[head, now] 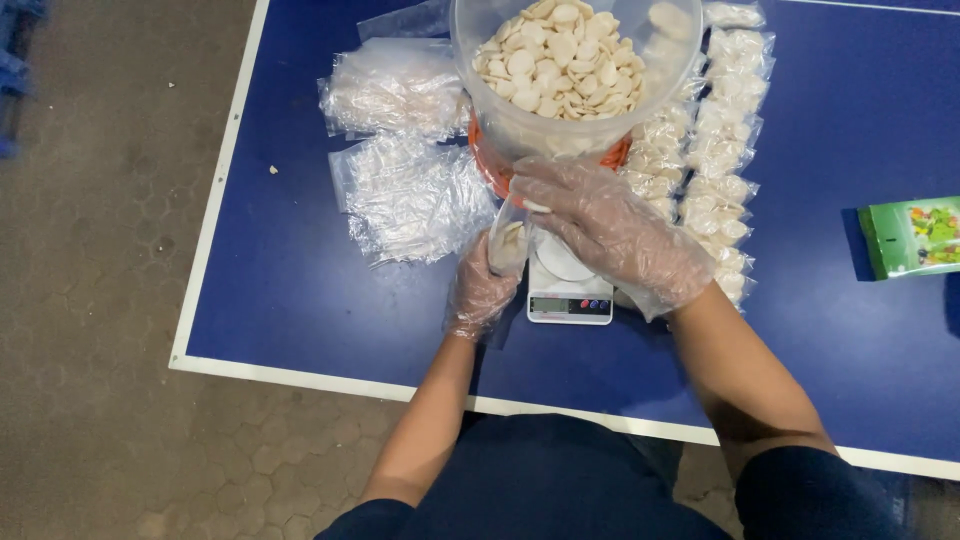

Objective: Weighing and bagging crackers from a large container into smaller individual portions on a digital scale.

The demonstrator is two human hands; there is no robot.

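Two gloved hands work over a small digital scale near the 6 o'clock edge of the blue surface. The left hand grips a small clear bag by its side, fingers closed round it, holding the mouth up and open, probably so pieces can drop in right at the scale. The bag sits at 9 o'clock of the scale, touching or just above it; cannot tell which. The right hand is half open, fingers curled, with one pale round piece pinched at the fingertips by the bag mouth. A big clear tub full of pale round chips stands at 12 o'clock of the scale, close enough for short reaches. Its orange base shows just behind the right hand. Two heaps of empty clear bags lie at 10 o'clock. Rows of filled packets line up at 1 to 3 o'clock, seemingly stacked aside as finished. A green packet lies well apart at 3 o'clock. Both hands wear thin see-through plastic gloves, likely for food hygiene.
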